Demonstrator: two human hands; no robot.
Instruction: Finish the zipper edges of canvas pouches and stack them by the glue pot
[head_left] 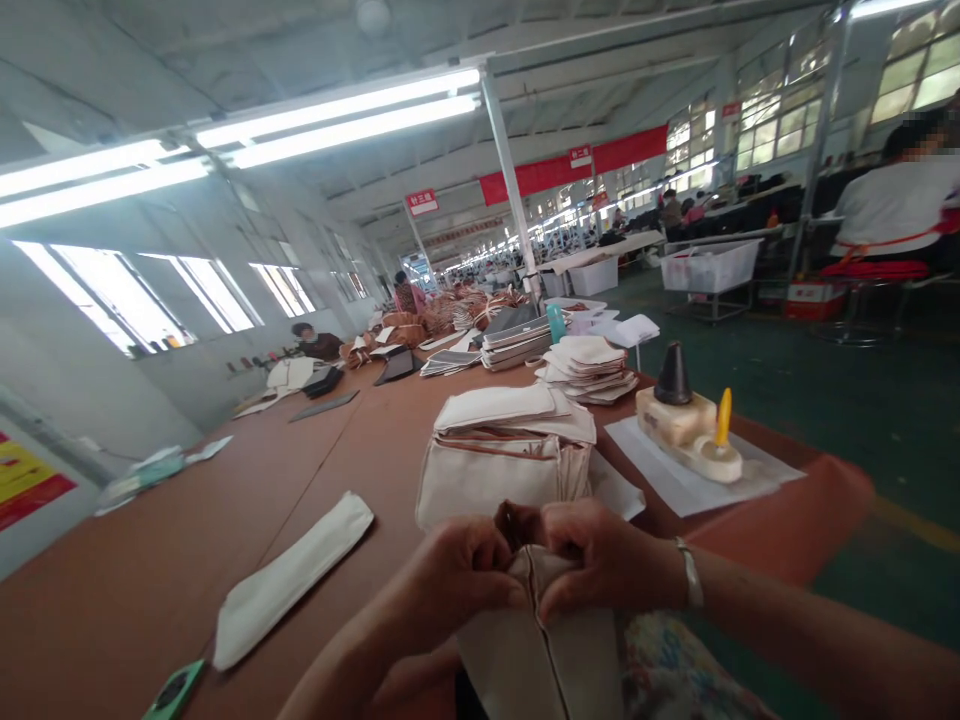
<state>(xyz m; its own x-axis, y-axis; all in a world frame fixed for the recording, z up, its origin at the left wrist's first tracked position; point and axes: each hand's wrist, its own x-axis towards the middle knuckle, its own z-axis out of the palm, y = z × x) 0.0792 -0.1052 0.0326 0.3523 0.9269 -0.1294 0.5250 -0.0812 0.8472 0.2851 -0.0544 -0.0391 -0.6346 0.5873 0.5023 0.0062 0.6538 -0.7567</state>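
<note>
Close in front of me, a cream piece like a bag panel [504,655] hangs from both hands, with a dark seam running down its middle. My left hand [466,568] pinches its upper edge left of the seam. On the other side of the seam, my right hand [600,558] grips the same edge, thumb pressed on the front. A brown flap shows between the fingers. Just beyond the hands sits a pile of cream sewn pieces [487,490] with brown edges. A long cream strip-like piece [292,580] lies flat to the left.
To the right, a block-shaped holder [679,415] with a black cone [674,375] and yellow-handled tool [724,418] stands on white paper [757,470]. A green object [174,690] lies at lower left. Further stacks [589,365] line the brown table [300,490]. A person sits far right.
</note>
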